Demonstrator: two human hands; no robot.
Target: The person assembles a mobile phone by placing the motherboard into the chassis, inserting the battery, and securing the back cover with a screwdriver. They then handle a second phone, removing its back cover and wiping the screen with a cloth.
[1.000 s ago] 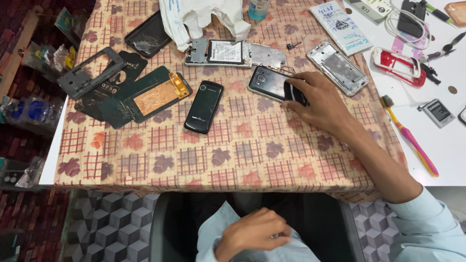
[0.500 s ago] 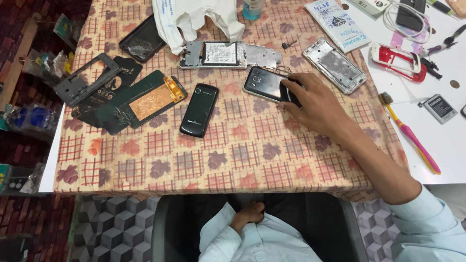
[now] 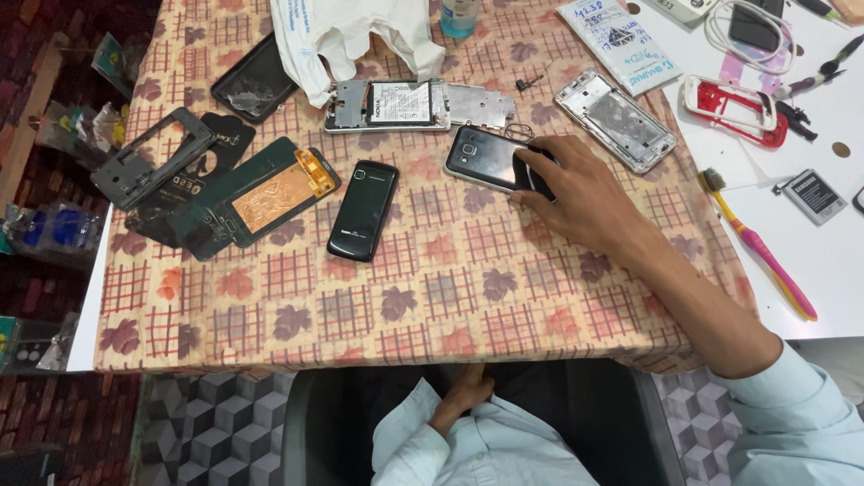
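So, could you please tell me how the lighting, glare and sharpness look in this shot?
Head view: even overhead light, sharp across the table; soft glare on the black phone under the right hand; the white surface is nearly overexposed; the left hand sits in shade below the table edge.

A black smartphone (image 3: 490,159) lies flat on the checked, leaf-patterned tablecloth (image 3: 432,297), back side up, with its small camera lens showing near the 9 o'clock end. Its long axis runs roughly from 10 o'clock to 4 o'clock. The glossy back reflects light. The 4 o'clock end is covered by fingertips resting on it.
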